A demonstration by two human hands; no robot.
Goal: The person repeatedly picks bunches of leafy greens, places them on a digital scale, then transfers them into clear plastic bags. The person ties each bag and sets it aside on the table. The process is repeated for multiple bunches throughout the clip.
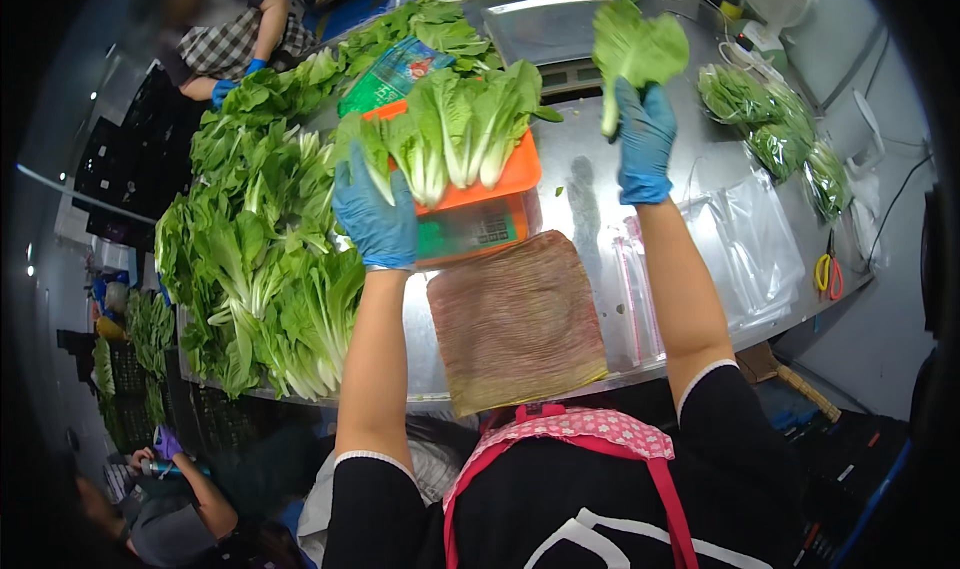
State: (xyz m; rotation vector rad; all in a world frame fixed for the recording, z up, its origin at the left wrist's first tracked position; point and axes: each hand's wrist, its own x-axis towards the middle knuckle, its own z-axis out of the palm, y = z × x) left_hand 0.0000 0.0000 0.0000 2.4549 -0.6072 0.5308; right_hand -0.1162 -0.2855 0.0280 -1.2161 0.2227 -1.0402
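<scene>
Left hand [374, 219] clasps white-stemmed greens [450, 129]; right hand [644, 144] pinches a crinkled leaf [640, 49].

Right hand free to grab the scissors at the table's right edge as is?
Probably not right away: the right hand is raised, gripping a leafy green. The path to the scissors looks open, only flat clear bags between.

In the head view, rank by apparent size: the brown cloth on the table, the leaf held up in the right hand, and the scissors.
1. Brown cloth, clearly the largest.
2. Leaf in the right hand; raised toward the camera, so it may look bigger than it is.
3. Scissors, smallest, near the picture's rim.
</scene>
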